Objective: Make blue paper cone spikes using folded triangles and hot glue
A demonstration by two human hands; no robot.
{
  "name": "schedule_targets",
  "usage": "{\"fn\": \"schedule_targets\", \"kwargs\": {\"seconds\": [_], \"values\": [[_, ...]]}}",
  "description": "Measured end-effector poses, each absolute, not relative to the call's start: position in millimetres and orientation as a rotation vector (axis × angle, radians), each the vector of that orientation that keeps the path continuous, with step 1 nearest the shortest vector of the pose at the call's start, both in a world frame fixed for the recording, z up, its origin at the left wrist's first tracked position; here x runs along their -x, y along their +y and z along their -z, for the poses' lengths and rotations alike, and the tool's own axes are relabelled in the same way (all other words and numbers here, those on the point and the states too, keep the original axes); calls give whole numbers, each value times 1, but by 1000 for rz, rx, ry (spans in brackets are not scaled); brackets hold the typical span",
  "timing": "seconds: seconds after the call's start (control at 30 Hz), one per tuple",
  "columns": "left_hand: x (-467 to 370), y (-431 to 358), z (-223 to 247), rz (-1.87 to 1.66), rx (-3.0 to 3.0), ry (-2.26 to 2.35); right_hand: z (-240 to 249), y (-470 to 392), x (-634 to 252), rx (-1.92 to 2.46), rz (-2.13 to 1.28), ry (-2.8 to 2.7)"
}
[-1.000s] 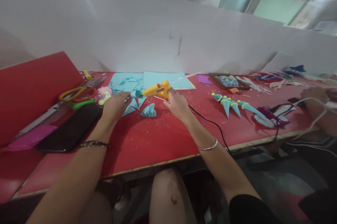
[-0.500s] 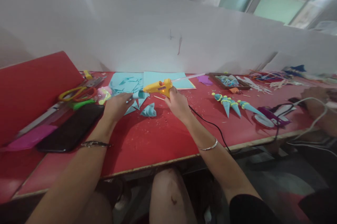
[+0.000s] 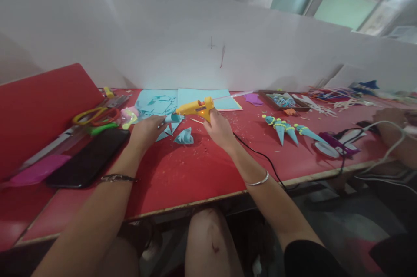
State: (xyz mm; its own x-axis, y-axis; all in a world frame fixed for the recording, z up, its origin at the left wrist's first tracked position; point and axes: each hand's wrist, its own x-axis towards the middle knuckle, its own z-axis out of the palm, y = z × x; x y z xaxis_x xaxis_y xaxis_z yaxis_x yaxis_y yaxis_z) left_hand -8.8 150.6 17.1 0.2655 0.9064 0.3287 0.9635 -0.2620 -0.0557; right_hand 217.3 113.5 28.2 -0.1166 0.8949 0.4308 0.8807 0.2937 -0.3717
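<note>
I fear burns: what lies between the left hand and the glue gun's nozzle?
In the head view, rolled light-blue paper, held by the left hand.

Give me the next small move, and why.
Likely draw the glue gun along the edge of the blue paper roll: the right hand holds the gun, nozzle at that edge, a glue stick juts from its back, and the left hand holds the roll.

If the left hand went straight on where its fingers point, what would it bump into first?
Beyond the blue paper roll it holds, the left hand would probably meet the yellow glue gun first, though depth is hard to judge.
</note>
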Motion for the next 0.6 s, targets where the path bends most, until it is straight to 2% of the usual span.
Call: {"fn": "schedule_targets", "kwargs": {"seconds": [0.6], "values": [[13,150,-22,438,2271,-1853,-24,116,-221,1594,14,-2039]]}}
